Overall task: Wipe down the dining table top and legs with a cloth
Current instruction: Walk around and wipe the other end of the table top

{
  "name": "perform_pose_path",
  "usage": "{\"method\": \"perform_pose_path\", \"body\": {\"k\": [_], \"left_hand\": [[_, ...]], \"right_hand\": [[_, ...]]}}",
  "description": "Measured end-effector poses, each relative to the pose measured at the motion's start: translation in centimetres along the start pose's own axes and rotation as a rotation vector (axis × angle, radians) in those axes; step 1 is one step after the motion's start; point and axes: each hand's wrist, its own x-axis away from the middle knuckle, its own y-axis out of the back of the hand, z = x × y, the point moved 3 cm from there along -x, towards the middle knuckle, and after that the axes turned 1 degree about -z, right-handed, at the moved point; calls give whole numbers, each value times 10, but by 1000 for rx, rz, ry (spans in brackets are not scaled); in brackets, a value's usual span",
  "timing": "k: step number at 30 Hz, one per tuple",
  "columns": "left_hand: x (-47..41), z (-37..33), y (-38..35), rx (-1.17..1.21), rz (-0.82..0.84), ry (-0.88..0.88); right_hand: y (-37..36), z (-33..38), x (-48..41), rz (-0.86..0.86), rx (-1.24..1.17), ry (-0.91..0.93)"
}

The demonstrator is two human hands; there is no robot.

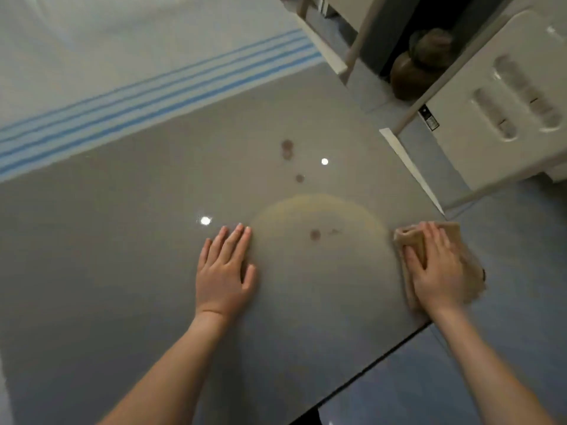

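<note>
The cloth (412, 239) is tan and bunched, lying at the right-hand corner of the table top (122, 240), close to where the near edge turns. My right hand (438, 271) presses down on it with the fingers laid out over the fabric and the thumb out to the side; a fold of cloth stands up between thumb and forefinger. That hand and the cloth are smeared with motion blur. My left hand (224, 271) lies flat on the bare surface well to the left, palm down, fingers straight and close together, thumb spread — it holds nothing.

Between my hands the glossy grey top carries a faint yellowish ring (306, 199), and inside it a reddish-brown spot (315, 234) with a small smudge beside it. Further from me sit a smaller spot (299, 178) and a paired blotch (287, 148). Two bright lamp reflections (205, 220) shine on the surface, one just beyond my left fingertips.

Along the far left side lies a white fabric with blue stripes (153, 90). Past the right corner is a blue-grey floor (506, 302). At the upper right stands a white moulded unit (506, 102) with oval recesses, beside a pale frame (362, 41) — behind it two dark rounded things (420, 62) too dim to make out.
</note>
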Motion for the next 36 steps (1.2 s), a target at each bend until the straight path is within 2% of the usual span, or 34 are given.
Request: {"method": "perform_pose_path", "body": {"k": [2,4,6,9,11,12,13,14,15,19,21,23,24,25,27,30,31,32,33,34,36], "left_hand": [[-1,-1,1,7,7,8],[0,-2,2,8,10,7],[0,-3,5,18,19,14],[-1,-3,6,19,40,10],[-1,-3,6,19,42,7],[0,-3,5,20,39,10],[0,-2,5,24,36,14],[0,-2,5,29,32,17],[0,-3,5,31,27,18],[0,-4,6,21,31,20],[-1,-4,7,20,37,25],[-1,-4,7,31,40,36],[-1,-4,8,33,40,38],[0,-5,7,29,41,34],[0,-4,6,16,50,22],[-1,-2,6,12,49,21],[-1,-2,6,12,46,22],[-1,-3,6,13,40,24],[-2,-3,6,17,34,26],[-2,-3,6,21,32,26],[-2,-2,6,30,35,27]], "right_hand": [[8,5,-28,-65,-5,-209],[2,48,-24,-91,-25,-265],[-24,111,22,-39,-22,-35],[-48,179,121,160,-29,510],[-43,167,142,297,17,885],[-38,151,133,334,29,1032],[-32,134,116,349,18,1099],[-27,113,91,334,7,1073],[-23,92,59,298,-3,947],[-2,27,-69,97,-13,232],[-8,44,-83,-19,-22,-69],[-24,92,-58,-86,-22,-189],[-35,118,-30,-90,-32,-119],[-45,144,4,-59,-44,25],[-56,180,83,108,-22,466],[-45,161,150,409,110,1238],[-41,145,142,454,131,1423],[-38,131,123,479,108,1529],[-36,120,94,487,55,1535],[-35,112,58,483,0,1421],[-32,95,-24,335,-45,1018]]}}
